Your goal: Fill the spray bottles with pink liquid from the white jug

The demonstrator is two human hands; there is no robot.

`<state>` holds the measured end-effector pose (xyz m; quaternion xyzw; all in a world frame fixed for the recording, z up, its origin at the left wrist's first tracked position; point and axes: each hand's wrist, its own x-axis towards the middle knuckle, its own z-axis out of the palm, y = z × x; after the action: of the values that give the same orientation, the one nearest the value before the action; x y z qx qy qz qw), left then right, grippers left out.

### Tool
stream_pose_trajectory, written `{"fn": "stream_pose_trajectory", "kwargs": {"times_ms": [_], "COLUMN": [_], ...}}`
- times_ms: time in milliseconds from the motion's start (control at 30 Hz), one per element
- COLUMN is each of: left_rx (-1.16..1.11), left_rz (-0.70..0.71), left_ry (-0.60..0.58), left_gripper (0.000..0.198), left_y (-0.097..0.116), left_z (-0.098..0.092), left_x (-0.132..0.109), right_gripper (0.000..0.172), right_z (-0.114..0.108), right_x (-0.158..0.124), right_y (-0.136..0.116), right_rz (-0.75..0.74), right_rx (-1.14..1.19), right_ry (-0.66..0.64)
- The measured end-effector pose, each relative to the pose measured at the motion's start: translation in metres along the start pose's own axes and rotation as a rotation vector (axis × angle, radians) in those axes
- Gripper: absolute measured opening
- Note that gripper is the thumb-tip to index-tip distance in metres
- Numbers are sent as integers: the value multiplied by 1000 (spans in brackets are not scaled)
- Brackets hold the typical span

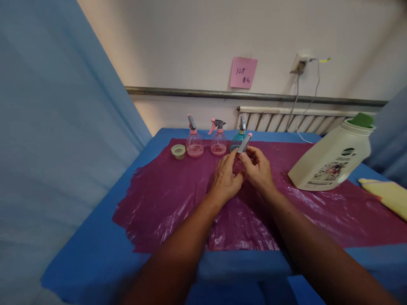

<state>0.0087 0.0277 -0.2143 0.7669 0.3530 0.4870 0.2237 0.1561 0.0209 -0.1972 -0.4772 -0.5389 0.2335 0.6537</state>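
Both my hands meet over the middle of the maroon plastic sheet (165,199). My right hand (258,169) is closed on a grey spray trigger head (244,143) with a pink tip, held tilted up. My left hand (224,180) is curled against the right one, its fingers touching the base of that trigger head; a clear bottle body seems to sit between the palms but is mostly hidden. Behind my hands stands a teal spray bottle (239,137), partly covered by them.
Two clear pink spray bottles (194,144) (218,142) and a small green cap (178,151) stand at the back left. A large white detergent jug (333,159) with a green cap leans at the right, a yellow cloth (386,195) beyond it. Blue curtains flank the table.
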Motion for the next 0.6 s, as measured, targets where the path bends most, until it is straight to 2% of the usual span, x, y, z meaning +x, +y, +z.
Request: {"fn": "stream_pose_trajectory", "kwargs": {"times_ms": [67,133,433,600], "left_rx": [-19,-24,0,-3], "left_rz": [23,29,0,-10], "left_ry": [-2,1,-1,-4], "left_gripper": [73,74,64,57], "left_y": [1,2,3,2], "left_z": [-1,-1,0,-3], "left_x": [0,0,0,2], "right_gripper": [43,42,53,53], "right_z": [-4,-7,-1,7], "right_x": [-2,-3,2,3], "right_y": [-2,-2,0,-1], "right_rz": [-54,-85,18,62], "right_rx": [-40,-79,-38,-80], "right_ry": [-70,-76,35,117]}}
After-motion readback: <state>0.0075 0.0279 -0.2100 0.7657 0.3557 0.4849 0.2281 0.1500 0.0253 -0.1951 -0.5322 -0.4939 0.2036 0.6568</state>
